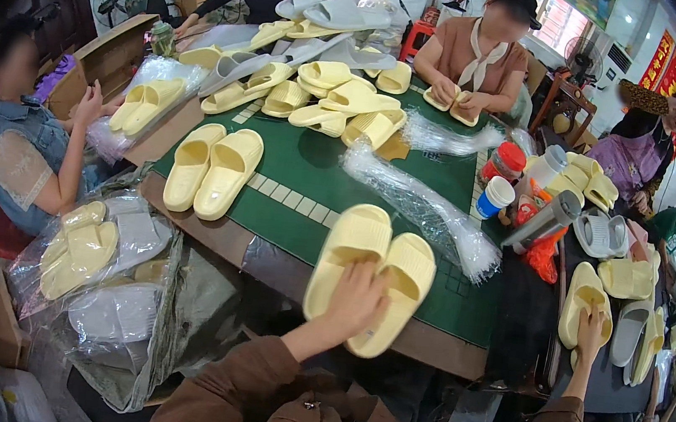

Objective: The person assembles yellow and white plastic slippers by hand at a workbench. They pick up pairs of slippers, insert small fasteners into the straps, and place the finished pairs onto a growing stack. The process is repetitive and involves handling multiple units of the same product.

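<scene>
1. Your L hand (358,300), lower ctr of frame: fingers pinching the yellow slipper pair (408,274) where the two meet; long axes lean up-R.
2. Your R hand (591,326), R side of frame: fingers at the R-side slipper (586,284), axis approx. vert.; pinch or light touch, can't tell.
3. Pair's well L of that slipper; L hand's nearer the green mat (311,157).

We see a slipper-packing workshop: yellow slippers (352,97) heap on a green table (301,164) at upper centre, people (496,57) are around it, clear plastic bags (419,204) lie mid-frame, bagged slippers (88,252) at lower left.
</scene>
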`<move>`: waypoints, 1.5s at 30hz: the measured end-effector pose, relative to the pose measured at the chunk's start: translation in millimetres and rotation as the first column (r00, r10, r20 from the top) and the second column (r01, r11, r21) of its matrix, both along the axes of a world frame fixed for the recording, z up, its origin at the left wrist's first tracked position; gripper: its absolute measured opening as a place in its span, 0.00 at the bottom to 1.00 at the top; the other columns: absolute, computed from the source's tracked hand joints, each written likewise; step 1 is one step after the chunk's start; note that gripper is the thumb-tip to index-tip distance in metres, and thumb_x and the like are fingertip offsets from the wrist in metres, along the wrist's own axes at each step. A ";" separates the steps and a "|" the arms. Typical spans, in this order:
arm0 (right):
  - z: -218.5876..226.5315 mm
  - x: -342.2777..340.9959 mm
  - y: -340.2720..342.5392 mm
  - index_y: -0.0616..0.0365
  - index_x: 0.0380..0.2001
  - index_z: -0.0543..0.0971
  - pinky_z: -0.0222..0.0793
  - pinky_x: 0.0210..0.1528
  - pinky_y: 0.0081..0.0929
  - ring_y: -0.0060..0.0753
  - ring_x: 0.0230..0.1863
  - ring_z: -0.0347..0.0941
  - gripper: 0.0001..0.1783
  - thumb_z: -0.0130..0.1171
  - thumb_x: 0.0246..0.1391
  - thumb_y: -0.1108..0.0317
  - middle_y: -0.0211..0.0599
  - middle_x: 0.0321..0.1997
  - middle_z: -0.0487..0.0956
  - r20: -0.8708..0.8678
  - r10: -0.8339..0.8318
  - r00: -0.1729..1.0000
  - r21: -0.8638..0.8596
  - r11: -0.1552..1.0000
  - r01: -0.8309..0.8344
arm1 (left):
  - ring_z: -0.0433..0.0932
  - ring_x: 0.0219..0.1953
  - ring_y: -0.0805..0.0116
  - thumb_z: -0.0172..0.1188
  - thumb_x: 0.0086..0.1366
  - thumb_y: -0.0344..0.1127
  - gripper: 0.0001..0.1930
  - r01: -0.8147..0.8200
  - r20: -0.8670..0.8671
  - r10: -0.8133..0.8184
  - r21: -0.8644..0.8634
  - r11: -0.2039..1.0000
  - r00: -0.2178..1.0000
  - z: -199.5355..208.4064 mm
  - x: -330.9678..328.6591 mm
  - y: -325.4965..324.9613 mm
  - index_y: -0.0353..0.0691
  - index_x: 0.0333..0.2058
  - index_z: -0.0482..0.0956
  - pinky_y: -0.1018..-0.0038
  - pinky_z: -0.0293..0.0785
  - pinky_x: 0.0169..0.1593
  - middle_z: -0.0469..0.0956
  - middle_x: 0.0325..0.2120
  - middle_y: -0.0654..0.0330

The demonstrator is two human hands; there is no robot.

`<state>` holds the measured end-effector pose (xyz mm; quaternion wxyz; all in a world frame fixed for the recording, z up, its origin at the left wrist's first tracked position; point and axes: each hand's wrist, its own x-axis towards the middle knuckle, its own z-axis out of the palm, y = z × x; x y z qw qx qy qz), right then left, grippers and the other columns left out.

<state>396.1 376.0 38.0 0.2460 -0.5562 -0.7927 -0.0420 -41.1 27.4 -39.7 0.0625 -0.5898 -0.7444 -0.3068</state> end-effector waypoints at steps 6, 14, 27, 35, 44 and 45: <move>3.5 -11.5 0.4 0.56 0.60 0.69 0.57 0.61 0.40 0.60 0.61 0.63 0.26 0.47 0.62 0.57 0.63 0.57 0.70 0.018 0.000 1.000 -0.138 0.990 0.003 | 0.70 0.48 0.43 0.56 0.58 0.28 0.20 -0.167 -0.039 0.169 0.049 0.985 0.985 0.1 -73.8 -23.9 0.30 0.50 0.72 0.58 0.68 0.53 0.70 0.46 0.40; -8.2 17.2 13.4 0.58 0.63 0.63 0.57 0.62 0.48 0.70 0.60 0.61 0.28 0.45 0.63 0.56 0.72 0.56 0.67 0.058 -0.042 0.997 -0.099 0.994 0.048 | 0.71 0.49 0.44 0.51 0.57 0.22 0.21 -0.282 0.090 0.284 -0.033 0.959 0.955 5.0 -171.3 -37.9 0.36 0.51 0.74 0.57 0.69 0.52 0.71 0.46 0.44; 14.5 -22.9 -18.4 0.54 0.45 0.79 0.69 0.47 0.50 0.57 0.43 0.75 0.17 0.46 0.60 0.58 0.56 0.43 0.77 0.022 -0.147 0.989 0.017 0.989 0.147 | 0.62 0.61 0.42 0.50 0.58 0.20 0.17 -0.441 -0.308 0.437 0.060 0.895 0.845 -16.9 -225.4 -74.7 0.34 0.47 0.76 0.57 0.59 0.63 0.65 0.57 0.41; 24.2 -26.0 -50.6 0.55 0.42 0.82 0.71 0.41 0.42 0.50 0.38 0.77 0.16 0.52 0.56 0.60 0.53 0.33 0.80 -0.043 -0.071 0.997 0.000 0.997 0.071 | 0.64 0.60 0.46 0.49 0.63 0.22 0.09 -0.068 0.196 0.048 0.095 0.993 0.979 26.8 -101.8 -55.6 0.32 0.40 0.76 0.62 0.60 0.62 0.67 0.55 0.46; 70.7 -86.0 -171.2 0.62 0.38 0.80 0.68 0.38 0.36 0.42 0.33 0.75 0.13 0.54 0.56 0.64 0.48 0.30 0.78 -0.193 0.300 0.934 -0.224 0.914 -0.340 | 0.66 0.59 0.50 0.53 0.60 0.22 0.10 0.093 0.237 -0.122 0.129 0.987 0.964 -8.8 -48.0 -32.7 0.36 0.41 0.78 0.59 0.61 0.61 0.71 0.52 0.52; 74.5 -105.4 -192.0 0.63 0.36 0.80 0.67 0.39 0.38 0.44 0.34 0.73 0.12 0.55 0.55 0.65 0.48 0.29 0.77 -0.246 0.322 0.914 -0.269 0.883 -0.384 | 0.66 0.59 0.50 0.53 0.60 0.22 0.11 0.086 0.212 -0.114 0.135 0.987 0.971 -5.8 -48.2 -32.8 0.36 0.41 0.78 0.59 0.61 0.61 0.71 0.52 0.53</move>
